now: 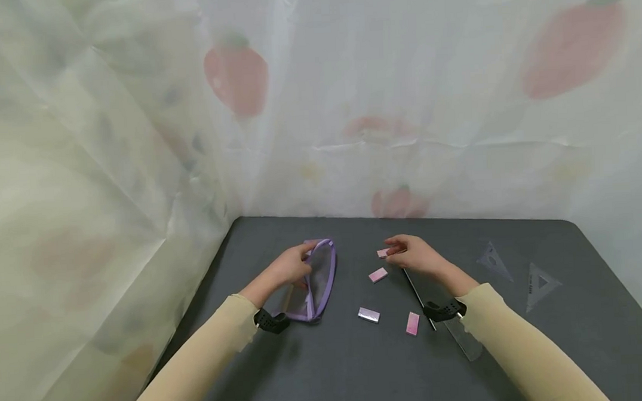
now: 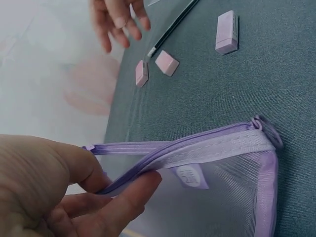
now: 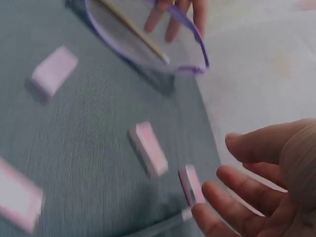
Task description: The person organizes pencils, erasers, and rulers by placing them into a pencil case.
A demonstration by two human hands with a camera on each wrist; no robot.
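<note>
left hand (image 2: 54, 192) pinches mesh pouch (image 1: 315, 281) rim, mouth open on table | right hand (image 1: 412, 255) – fingers loose, touching eraser (image 1: 383, 253), not yet gripping | tip: pinch eraser by its sides – keep pouch mouth wide

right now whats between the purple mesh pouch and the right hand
Head view: bare dark grey tabletop separates purple mesh zip pouch from right hand, which touches a small pink eraser.

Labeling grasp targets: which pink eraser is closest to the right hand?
The farthest-back pink eraser, at the right hand's fingertips; the other three lie nearer the camera.
</note>
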